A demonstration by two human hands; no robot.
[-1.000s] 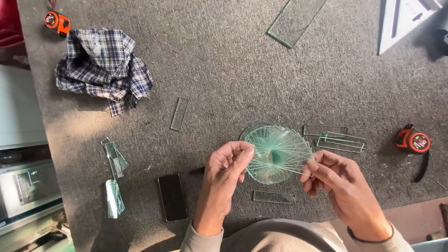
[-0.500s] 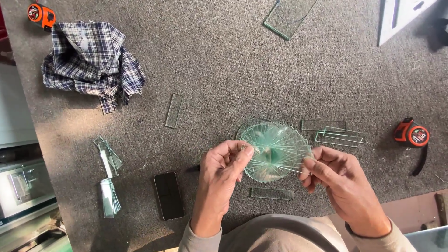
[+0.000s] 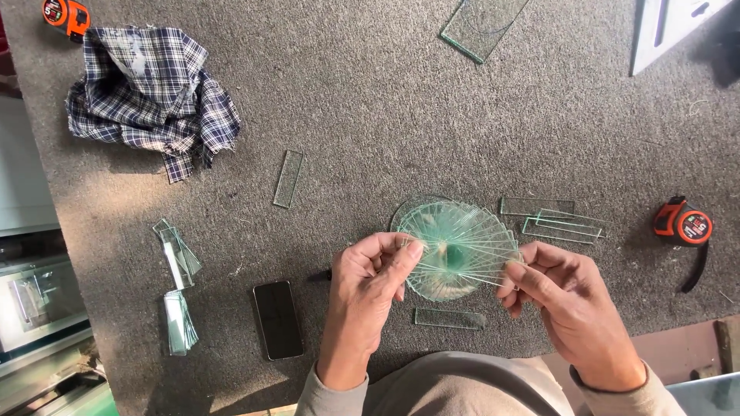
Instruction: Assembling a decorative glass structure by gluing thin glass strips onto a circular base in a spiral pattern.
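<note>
Between both hands I hold a fanned stack of thin clear glass strips that spreads into a round, greenish disc shape above the grey carpeted table. My left hand pinches the fan's left edge with thumb and fingers. My right hand pinches the right edge. A single glass strip lies flat on the table just below the fan, between my wrists.
More glass strips lie right of the fan, one strip to the upper left, small piles at left. A dark phone, a plaid cloth, orange tape measures, a glass pane and a set square are around.
The fan of glass strips has stayed between my hands and turned slightly. My view has shifted a little, so the cloth and tape measure sit further up and left.
</note>
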